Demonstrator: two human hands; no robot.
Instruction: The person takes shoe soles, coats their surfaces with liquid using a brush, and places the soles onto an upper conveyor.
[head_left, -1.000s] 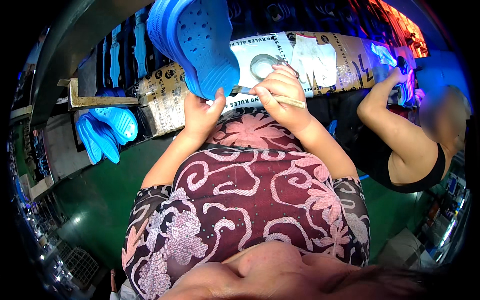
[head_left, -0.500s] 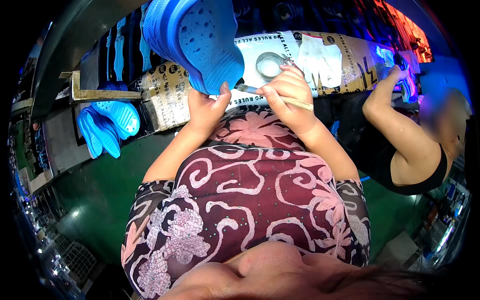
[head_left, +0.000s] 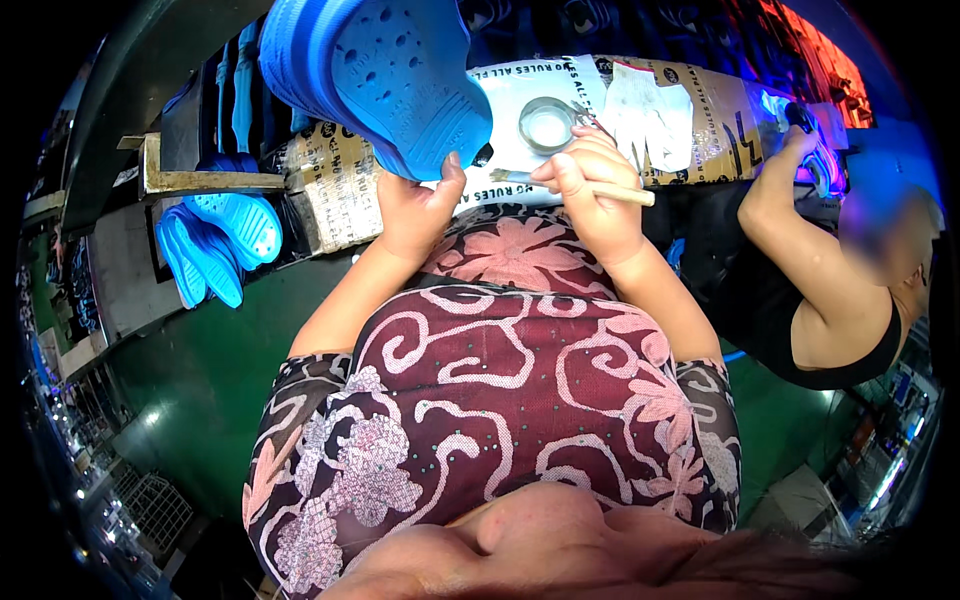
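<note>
The left hand (head_left: 415, 212) is gripping the near end of a blue clog (head_left: 405, 100) over the cardboard (head_left: 335, 190), thumb pressing its edge, other fingers mostly hidden. The right hand (head_left: 600, 198) is curling around a brush (head_left: 625, 193), whose bristles are pointing toward the clog. I am seeing a glass jar (head_left: 523, 127) near a white glove (head_left: 652, 115).

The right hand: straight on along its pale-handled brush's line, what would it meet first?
Probably the blue perforated clog or the left hand gripping it; the brush points leftward at both, but depth is unclear.
</note>
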